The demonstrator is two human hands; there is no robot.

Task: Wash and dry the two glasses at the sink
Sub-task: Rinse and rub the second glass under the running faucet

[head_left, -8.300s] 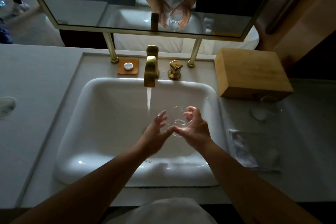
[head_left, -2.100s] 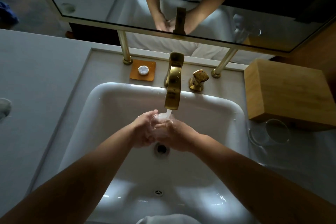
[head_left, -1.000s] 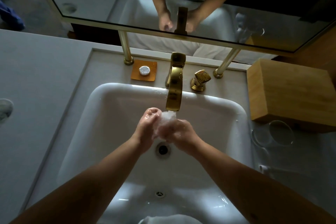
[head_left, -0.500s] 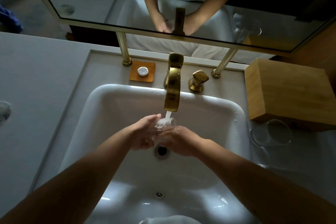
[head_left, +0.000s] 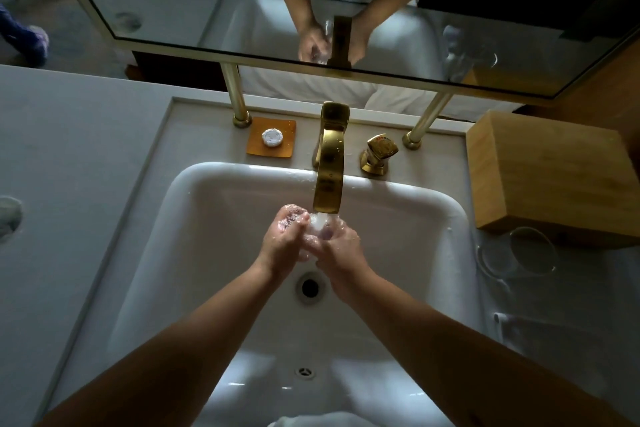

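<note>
A clear glass [head_left: 320, 227] sits between both my hands under the running water from the gold faucet [head_left: 329, 180], over the white sink [head_left: 221, 218]. My left hand [head_left: 284, 243] curls around its left side and my right hand [head_left: 341, 253] wraps its right side. Most of the glass is hidden by my fingers and the splashing water. A second clear glass [head_left: 519, 253] lies on its side on the counter to the right of the sink, just in front of the wooden box.
A wooden box [head_left: 550, 177] stands at the right of the sink. The gold tap handle [head_left: 379, 156] is beside the faucet, and an orange dish with a round soap [head_left: 272, 138] is behind the sink's left. A mirror [head_left: 311, 10] hangs above. The drain [head_left: 309, 287] lies below my hands.
My hands have turned around the glass under the stream; the left hand has risen a little toward the spout. The glass on the counter has not moved.
</note>
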